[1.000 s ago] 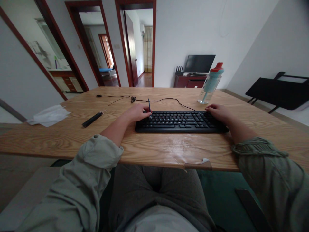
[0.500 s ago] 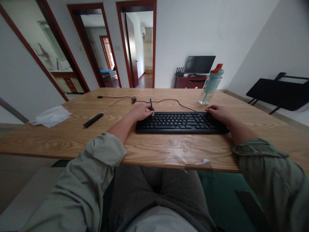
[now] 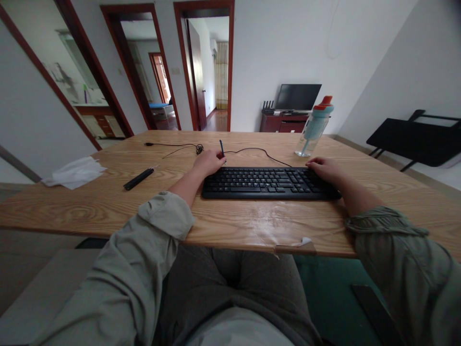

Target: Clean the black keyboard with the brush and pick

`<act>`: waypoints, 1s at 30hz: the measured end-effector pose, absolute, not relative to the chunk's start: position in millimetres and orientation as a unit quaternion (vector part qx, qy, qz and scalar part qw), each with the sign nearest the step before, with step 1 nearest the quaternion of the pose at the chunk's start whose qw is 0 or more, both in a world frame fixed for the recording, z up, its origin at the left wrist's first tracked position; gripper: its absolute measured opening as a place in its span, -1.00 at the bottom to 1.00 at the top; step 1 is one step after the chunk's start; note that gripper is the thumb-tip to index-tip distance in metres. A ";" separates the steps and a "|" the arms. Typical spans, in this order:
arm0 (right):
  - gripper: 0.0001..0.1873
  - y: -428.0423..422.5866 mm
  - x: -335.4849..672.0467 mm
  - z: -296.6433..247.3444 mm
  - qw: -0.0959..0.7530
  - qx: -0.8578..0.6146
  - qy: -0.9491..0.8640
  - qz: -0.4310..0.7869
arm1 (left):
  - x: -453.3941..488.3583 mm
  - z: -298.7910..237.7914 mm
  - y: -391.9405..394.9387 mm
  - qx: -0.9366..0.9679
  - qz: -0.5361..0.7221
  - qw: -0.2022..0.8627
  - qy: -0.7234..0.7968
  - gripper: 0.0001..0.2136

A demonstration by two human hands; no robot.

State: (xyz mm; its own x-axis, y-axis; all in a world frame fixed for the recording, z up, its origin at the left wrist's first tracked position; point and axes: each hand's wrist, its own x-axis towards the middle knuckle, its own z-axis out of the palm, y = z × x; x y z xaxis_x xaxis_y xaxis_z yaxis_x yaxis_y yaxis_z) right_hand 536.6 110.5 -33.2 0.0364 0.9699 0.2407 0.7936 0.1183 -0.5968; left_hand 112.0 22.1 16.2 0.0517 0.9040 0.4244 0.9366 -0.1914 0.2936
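A black keyboard lies flat on the wooden table with its long side towards me. At its far left corner, my left hand pinches a thin blue stick, which stands nearly upright. A pale tip shows low down by the fingers, too small to make out well. My right hand grips the keyboard's right end, its fingertips at the far right corner; part of that end is hidden under the hand. The keyboard's black cable runs along the table behind it.
A clear water bottle with a red and teal lid stands behind the keyboard's right side. To the left lie a slim black case and white tissue. The table's front edge has a peeling patch.
My left hand has moved slightly back and left with the blue stick, from over the keys to the keyboard's far edge. The right hand stays in place.
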 end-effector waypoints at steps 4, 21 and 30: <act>-0.75 111.3 536.8 -33.6 0.314 -0.646 -0.681 0.142 | 121.3 19.3 14.8 -0.745 -0.270 0.020 -0.610 -0.70; -0.74 111.9 536.4 -33.7 0.306 -0.652 -0.679 0.141 | 138.7 21.8 8.1 -0.806 -0.212 -0.004 -0.552 -0.74; -0.73 114.8 537.7 -37.2 0.317 -0.644 -0.683 0.138 | 136.2 25.4 2.9 -0.827 -0.194 -0.041 -0.527 -0.76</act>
State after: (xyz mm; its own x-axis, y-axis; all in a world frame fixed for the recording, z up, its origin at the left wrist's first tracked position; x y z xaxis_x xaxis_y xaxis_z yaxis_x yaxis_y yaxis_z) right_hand 537.7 114.8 -37.2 0.0296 0.9664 0.2552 0.7911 0.1334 -0.5970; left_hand 136.2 2.9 25.4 0.3702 0.8865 0.2777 0.8548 -0.4421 0.2719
